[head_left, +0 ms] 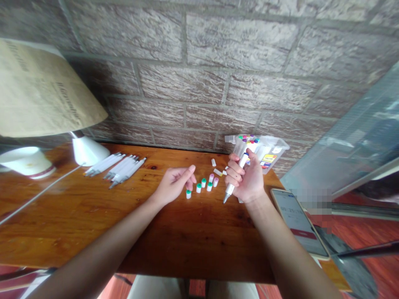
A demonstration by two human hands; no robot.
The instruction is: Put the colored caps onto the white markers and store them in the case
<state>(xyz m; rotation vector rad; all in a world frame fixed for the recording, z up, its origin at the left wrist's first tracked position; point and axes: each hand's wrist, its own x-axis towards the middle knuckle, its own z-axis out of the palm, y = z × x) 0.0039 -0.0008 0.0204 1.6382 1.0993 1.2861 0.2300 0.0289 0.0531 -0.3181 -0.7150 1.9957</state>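
While my right grip [247,178] is closed firmly around a white marker [230,190], its grey tip [225,199] slanting down and left above the counter [193,236], my left grip [172,183] is loosely curled; I cannot tell whether it touches the leftmost of 4 green caps [188,194]. Just beyond these stand 2 pink caps [215,182]. The clear case [276,144] stands at the far right, behind my marker.
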